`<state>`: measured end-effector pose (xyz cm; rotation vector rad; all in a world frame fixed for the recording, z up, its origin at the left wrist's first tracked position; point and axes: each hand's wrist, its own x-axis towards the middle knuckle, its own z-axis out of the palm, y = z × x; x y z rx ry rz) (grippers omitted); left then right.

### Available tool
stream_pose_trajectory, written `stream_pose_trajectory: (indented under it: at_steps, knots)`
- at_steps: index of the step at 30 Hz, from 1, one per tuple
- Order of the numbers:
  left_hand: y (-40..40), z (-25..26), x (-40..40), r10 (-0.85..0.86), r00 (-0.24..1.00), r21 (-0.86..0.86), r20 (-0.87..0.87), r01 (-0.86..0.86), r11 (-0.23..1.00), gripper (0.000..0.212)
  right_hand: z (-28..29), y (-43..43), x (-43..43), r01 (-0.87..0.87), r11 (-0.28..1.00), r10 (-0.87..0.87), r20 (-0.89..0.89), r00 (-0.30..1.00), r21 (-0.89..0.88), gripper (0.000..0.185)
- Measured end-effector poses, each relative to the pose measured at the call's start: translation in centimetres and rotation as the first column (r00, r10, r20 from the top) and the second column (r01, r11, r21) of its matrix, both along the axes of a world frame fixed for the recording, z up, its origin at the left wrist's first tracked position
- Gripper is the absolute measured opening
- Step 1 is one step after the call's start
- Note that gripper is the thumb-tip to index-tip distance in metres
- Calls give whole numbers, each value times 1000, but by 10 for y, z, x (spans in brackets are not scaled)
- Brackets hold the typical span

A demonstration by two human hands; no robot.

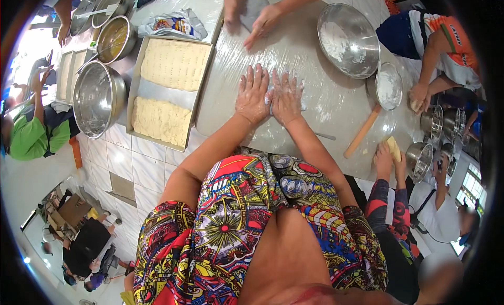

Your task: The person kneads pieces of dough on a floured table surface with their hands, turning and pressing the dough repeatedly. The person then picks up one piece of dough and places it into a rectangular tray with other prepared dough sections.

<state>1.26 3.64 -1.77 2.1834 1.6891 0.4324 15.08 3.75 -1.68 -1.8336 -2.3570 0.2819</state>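
Observation:
My left hand point(254, 94) lies flat, palm down, on the plastic-covered worktable point(224, 104), fingers spread and dusted with white flour. Beside it, thumbs nearly meeting, my right hand point(287, 93) also presses down flat with floury fingertips. A small bluish-grey piece point(304, 103), possibly dough, peeks out at the right hand's edge and between the hands; most of it is hidden under them. Loose flour point(323, 111) streaks the plastic to the right. A metal utensil handle point(325, 136) lies close to my right forearm.
To the left, a baking tray point(157, 91) holds two flat dough slabs near steel bowls point(98, 100). Another person's hands point(264, 23) work grey dough opposite. A large floury bowl point(348, 41), smaller flour bowl point(389, 86) and rolling pin point(362, 132) stand right, near another worker's hands point(388, 157).

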Motion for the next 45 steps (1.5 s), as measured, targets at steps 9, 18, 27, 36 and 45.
stream_pose_trajectory:
  at_steps: [9, 18, 27, 36, 45]
  knots:
    - [55, -17, -1, 30, 987, -86, 161, -16, 996, 60, -27, 59, 13, 62, 998, -64, -89, 994, -25, 64]
    - [23, -33, -67, 268, 248, -293, 931, 71, 954, 63, 15, 28, 9, -209, 977, 201, -135, 970, -50, 68]
    - [20, -28, -31, 86, 523, -165, 848, 107, 980, 60, 18, -22, -28, -257, 943, 243, -91, 966, -210, 88]
    - [-27, 13, 22, -432, 901, 79, 34, 429, 900, 58, -7, -62, 34, 120, 966, -163, -185, 969, -227, 74]
    - [8, 21, 20, -560, 773, 9, -297, 589, 808, 69, 16, 0, -21, -89, 993, 97, -106, 990, 79, 64]
